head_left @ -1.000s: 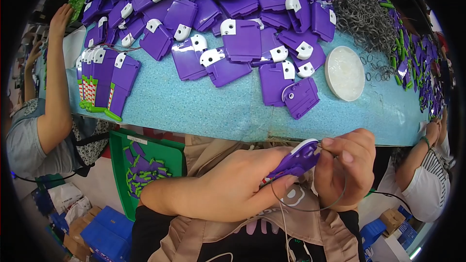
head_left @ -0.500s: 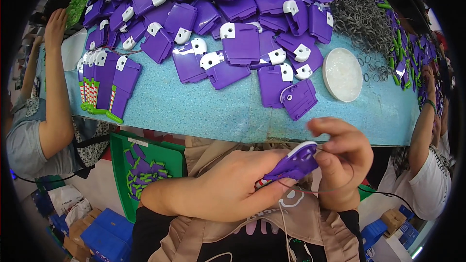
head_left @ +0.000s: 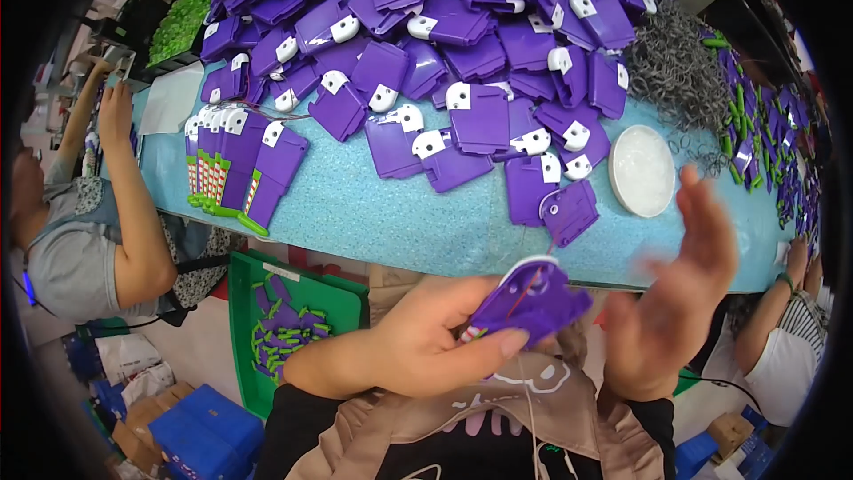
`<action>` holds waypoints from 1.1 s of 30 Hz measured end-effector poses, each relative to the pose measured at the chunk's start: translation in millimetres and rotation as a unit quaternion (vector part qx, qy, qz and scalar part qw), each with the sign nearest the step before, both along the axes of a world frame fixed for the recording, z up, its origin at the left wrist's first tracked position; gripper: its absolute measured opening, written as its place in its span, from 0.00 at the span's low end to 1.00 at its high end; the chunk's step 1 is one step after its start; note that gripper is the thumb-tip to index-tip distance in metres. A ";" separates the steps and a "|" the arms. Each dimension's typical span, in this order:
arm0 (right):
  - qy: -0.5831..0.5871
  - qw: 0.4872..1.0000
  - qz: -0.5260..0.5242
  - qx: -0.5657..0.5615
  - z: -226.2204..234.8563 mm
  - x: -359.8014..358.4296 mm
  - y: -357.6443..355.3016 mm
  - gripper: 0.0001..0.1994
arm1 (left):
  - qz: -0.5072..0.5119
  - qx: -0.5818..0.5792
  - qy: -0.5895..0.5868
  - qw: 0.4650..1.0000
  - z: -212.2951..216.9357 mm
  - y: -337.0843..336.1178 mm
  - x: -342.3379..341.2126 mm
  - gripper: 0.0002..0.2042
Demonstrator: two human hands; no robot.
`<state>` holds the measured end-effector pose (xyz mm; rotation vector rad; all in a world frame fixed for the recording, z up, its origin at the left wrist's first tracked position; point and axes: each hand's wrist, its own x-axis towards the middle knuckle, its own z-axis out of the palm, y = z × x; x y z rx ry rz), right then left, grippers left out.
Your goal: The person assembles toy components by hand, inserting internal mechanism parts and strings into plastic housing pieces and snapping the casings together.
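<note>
My left hand (head_left: 418, 338) grips a purple plastic toy part (head_left: 542, 302) with a white rim, thumb on its near face. A thin reddish wire runs across the part and up past its white end. Striped red and white trim shows beside my fingers. To the right, my right hand (head_left: 675, 302) is raised apart from the part, blurred, with its fingers stretched upward and apart; I see nothing in it. Beyond the held part, a similar purple piece (head_left: 570, 212) lies at the table's near side, by a white bowl (head_left: 641, 171).
Purple and white pieces (head_left: 471, 31) are heaped on the blue table (head_left: 355, 204). Finished-looking striped pieces (head_left: 275, 164) lie fanned at left. Dark rings (head_left: 673, 62) pile up beyond the bowl. A green bin (head_left: 244, 329) stands below the table. Co-workers' arms (head_left: 133, 204) show on both sides.
My right hand has drawn away from the part, up and to the right, and its fingers have straightened. The wire now runs upward instead of toward that hand. The view has shifted.
</note>
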<state>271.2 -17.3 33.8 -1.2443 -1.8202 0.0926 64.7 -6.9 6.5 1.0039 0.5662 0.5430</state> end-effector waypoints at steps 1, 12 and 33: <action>-0.020 0.997 0.060 -0.043 -2.1 -2.9 -4.6 0.11 | 0.041 0.063 0.045 0.996 -3.6 -3.0 4.7 0.13; 0.094 0.962 0.164 -0.199 -16.0 -11.9 11.7 0.18 | -0.045 0.236 0.183 0.953 -3.8 10.6 11.6 0.11; 0.123 0.914 -0.323 -0.213 -72.8 167.6 12.6 0.08 | 0.111 -0.087 0.048 0.989 0.1 -4.2 7.0 0.13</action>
